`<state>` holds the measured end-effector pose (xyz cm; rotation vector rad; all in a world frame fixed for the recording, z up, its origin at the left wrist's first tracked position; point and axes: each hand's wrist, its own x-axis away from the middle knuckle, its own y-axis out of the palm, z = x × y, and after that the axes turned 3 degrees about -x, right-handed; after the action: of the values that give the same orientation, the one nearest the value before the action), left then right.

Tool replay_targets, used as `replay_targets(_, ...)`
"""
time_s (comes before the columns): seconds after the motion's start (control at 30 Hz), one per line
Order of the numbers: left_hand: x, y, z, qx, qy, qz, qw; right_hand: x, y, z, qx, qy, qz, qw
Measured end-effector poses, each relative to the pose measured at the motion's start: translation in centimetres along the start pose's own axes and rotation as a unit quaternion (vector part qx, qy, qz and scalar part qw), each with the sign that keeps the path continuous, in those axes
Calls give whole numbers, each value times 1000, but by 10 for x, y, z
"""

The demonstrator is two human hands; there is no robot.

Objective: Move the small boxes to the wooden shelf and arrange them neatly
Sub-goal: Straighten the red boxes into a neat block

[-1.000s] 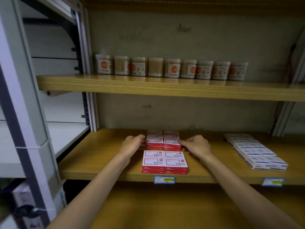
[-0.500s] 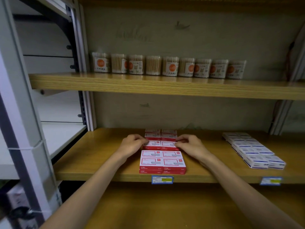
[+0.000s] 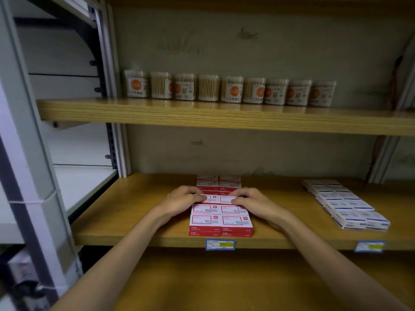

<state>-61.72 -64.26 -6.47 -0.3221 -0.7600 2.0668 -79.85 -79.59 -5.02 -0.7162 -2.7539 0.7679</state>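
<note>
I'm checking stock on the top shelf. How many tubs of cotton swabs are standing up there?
9, in one row along the back of the upper wooden shelf: the leftmost tub near the left post, the rightmost tub toward the right. None looks hidden behind them.

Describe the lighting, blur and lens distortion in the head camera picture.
Head view: dim, warm light, darkening toward the corners; wide-angle bending bows the upper wooden shelf and the metal upright; the blue and white boxes and their price tag smear at the right edge; print on the red boxes under both hands stays soft, unreadable.
</note>
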Motion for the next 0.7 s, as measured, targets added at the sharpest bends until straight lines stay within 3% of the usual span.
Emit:
replay_targets(0.23, 14, -5, 6, 13, 35, -49, 998, 4, -2, -6, 31, -7, -35, 999)
replay_targets(0.37, 22, -21, 3, -79, 63, -168, 980, 8, -14, -3, 105, -19, -147, 983)
replay_targets(0.43, 23, -24, 4, -150, 83, -213, 962, 5, -17, 1, 169, -23, -166, 971)
replay_targets(0.53, 21, -17, 7, -215, 96, -189, 953, 1, -14, 1, 236, -29, -160, 958)
replay_targets(0.7, 18, -13, 3, -200, 109, -152, 962, 0, -11, 4, 225, -47, -129, 965)
